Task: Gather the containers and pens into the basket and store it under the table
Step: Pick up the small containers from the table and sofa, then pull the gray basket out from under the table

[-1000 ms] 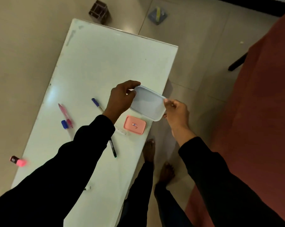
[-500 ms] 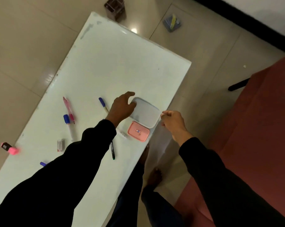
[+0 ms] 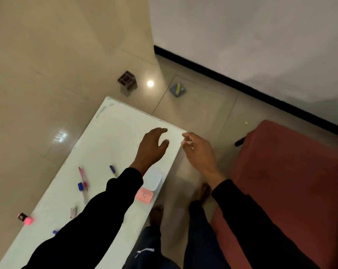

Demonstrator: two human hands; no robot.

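Observation:
A pale blue-white container [image 3: 153,179] lies on the white table [image 3: 115,133] near its right edge, with a small pink box [image 3: 144,195] just in front of it. My left hand [image 3: 152,147] hovers over the table beyond the container, fingers loose, holding nothing. My right hand [image 3: 198,151] hangs past the table's right edge, fingers relaxed and empty. A pink pen [image 3: 83,177], a blue-capped pen [image 3: 80,188] and a blue pen [image 3: 113,170] lie on the table's left half. A pink highlighter [image 3: 25,218] sits at the left edge. No basket shows.
On the floor beyond the table stand a dark brown gridded holder [image 3: 127,79] and a grey-blue item with a yellow stick [image 3: 177,89]. A red sofa [image 3: 290,181] fills the right side. My bare feet [image 3: 204,191] stand between table and sofa.
Both hands let go of the pale container, which now lies on the table. The hands rose and moved forward past it. The view tilted up toward the floor and wall.

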